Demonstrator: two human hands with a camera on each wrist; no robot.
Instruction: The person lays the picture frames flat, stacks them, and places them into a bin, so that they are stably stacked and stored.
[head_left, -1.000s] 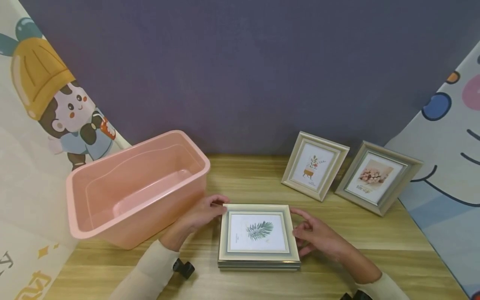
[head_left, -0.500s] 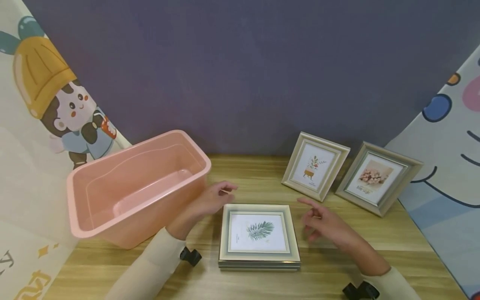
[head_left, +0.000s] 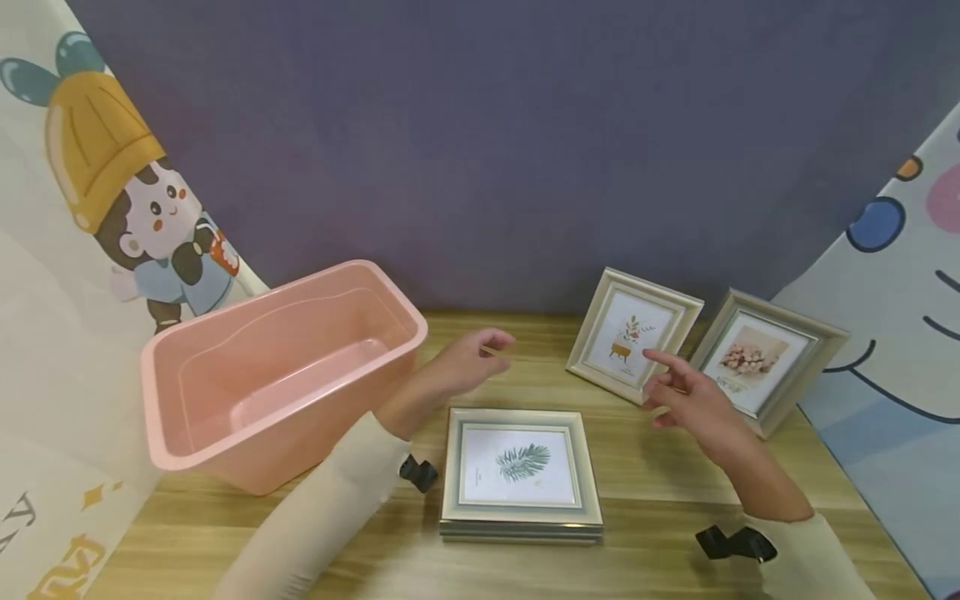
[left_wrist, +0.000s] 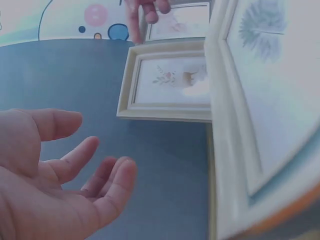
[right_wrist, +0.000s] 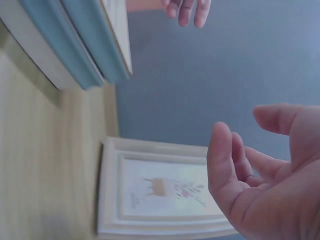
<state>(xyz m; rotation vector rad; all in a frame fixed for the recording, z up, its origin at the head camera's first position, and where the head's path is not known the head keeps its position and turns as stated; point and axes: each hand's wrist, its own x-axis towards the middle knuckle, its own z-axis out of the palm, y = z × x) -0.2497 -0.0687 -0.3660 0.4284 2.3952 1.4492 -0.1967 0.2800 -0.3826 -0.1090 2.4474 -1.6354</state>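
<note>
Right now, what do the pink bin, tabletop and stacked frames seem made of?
Pink bin: probably moulded plastic, satin; smooth walls, rounded rim.
Tabletop: wood or printed laminate, slight sheen; streaked grain shows.
Stacked frames: painted wood or plastic, can't tell which; pale, smooth coating with a shiny front edge.

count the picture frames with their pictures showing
3: the palm-leaf frame, flat atop a stack; the orange-pot frame and the pink-flower frame, standing at the back right. Others beneath may be hidden.
</note>
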